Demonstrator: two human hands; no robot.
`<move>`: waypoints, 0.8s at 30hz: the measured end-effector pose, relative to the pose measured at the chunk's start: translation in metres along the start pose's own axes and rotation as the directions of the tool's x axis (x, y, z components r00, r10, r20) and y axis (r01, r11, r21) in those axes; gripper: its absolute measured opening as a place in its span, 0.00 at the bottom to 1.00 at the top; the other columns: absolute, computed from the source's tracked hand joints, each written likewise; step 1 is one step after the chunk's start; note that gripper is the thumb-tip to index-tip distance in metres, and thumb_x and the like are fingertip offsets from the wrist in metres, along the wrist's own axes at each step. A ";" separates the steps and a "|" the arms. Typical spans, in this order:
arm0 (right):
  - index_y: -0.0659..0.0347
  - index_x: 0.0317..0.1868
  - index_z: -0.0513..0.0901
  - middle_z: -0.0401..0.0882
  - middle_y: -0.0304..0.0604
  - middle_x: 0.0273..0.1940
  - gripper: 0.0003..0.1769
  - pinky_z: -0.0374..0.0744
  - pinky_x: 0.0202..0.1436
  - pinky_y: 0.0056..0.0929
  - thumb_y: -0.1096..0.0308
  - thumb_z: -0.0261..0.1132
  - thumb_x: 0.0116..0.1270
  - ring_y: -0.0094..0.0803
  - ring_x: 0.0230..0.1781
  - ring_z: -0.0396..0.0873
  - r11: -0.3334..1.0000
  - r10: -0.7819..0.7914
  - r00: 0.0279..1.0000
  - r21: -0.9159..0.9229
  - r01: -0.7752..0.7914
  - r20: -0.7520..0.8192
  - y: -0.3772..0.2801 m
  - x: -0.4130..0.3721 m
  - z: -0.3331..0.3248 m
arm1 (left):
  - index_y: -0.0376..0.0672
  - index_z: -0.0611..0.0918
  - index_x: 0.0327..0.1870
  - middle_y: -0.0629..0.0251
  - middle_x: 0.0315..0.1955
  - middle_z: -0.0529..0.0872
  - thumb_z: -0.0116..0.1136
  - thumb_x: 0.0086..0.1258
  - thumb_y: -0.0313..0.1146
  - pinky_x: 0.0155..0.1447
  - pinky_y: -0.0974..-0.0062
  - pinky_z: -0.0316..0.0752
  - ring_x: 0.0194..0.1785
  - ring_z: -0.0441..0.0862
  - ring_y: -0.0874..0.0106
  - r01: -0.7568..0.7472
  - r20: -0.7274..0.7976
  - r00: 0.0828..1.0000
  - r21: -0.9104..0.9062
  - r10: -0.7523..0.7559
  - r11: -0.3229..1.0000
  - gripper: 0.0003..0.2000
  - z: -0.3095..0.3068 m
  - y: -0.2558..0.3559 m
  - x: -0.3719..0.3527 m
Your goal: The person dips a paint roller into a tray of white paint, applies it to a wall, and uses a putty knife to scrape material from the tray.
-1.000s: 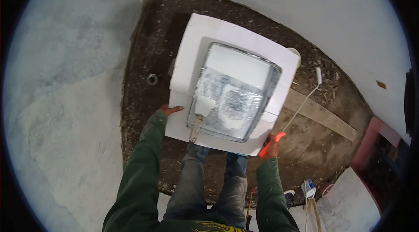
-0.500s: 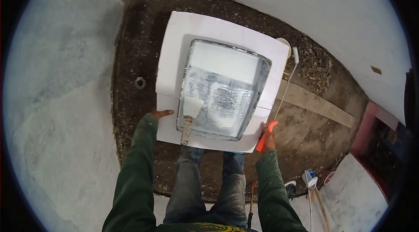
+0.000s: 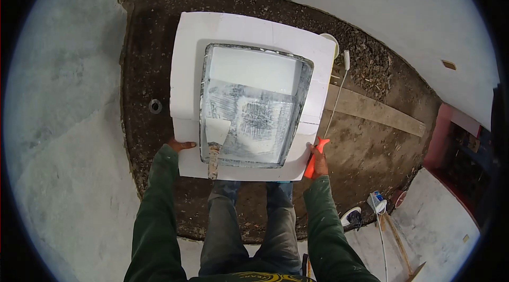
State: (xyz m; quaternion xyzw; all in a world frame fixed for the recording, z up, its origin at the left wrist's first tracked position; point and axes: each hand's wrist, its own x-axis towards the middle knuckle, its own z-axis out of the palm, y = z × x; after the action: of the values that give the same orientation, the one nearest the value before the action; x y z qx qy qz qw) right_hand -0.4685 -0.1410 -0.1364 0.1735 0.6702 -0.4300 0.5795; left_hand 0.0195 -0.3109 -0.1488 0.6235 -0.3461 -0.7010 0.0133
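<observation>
I carry a white board point(image 3: 188, 70) flat in front of me. On it rests a paint tray point(image 3: 305, 88) holding white paint, with a putty knife point(image 3: 216, 139) lying on its near left corner. My left hand point(image 3: 179, 146) grips the board's near left edge. My right hand point(image 3: 316, 159) holds the board's near right edge together with the orange handle of a paint roller point(image 3: 312, 160), whose thin rod runs up to the roller head point(image 3: 347, 60) beyond the board.
Below is a dirt floor with a wooden plank point(image 3: 374, 111) at right and a small metal ring point(image 3: 155, 106) at left. Pale plastered walls surround it. A white round container point(image 3: 332, 43) peeks from behind the board. Tools and a sandal point(image 3: 351, 217) lie at lower right.
The board with the tray has shifted left and slightly up in view as I move; both hands keep the same hold. The roller rod now stands more upright.
</observation>
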 end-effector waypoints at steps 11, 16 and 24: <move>0.59 0.36 0.79 0.79 0.36 0.33 0.13 0.77 0.34 0.31 0.62 0.70 0.55 0.28 0.31 0.77 0.997 -0.074 0.997 -0.030 0.073 -0.030 0.006 -0.004 0.000 | 0.41 0.79 0.53 0.65 0.46 0.83 0.76 0.48 0.28 0.56 0.66 0.75 0.50 0.79 0.69 0.102 0.051 0.994 -0.047 -0.099 0.994 0.28 0.003 0.022 -0.011; 0.59 0.37 0.79 0.78 0.36 0.32 0.12 0.76 0.33 0.29 0.63 0.68 0.56 0.26 0.30 0.75 0.997 -0.079 0.997 -0.023 0.079 -0.013 0.010 -0.001 -0.005 | 0.41 0.80 0.52 0.65 0.44 0.84 0.76 0.48 0.28 0.56 0.66 0.75 0.50 0.80 0.69 0.129 0.035 0.991 -0.042 -0.128 0.991 0.27 -0.010 -0.016 0.003; 0.57 0.33 0.77 0.76 0.32 0.28 0.10 0.72 0.31 0.26 0.65 0.68 0.55 0.23 0.27 0.73 0.978 -0.210 0.974 -0.027 0.209 -0.086 0.018 -0.002 0.005 | 0.39 0.78 0.53 0.63 0.45 0.83 0.76 0.50 0.30 0.54 0.65 0.76 0.49 0.80 0.69 -0.002 0.028 1.000 0.004 0.002 1.000 0.27 0.001 0.002 -0.010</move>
State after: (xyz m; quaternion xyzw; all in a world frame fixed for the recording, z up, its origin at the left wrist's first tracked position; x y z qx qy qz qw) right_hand -0.4518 -0.1347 -0.1411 0.1156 0.7135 -0.4747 0.5021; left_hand 0.0205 -0.3071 -0.1391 0.6134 -0.3482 -0.7088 0.0078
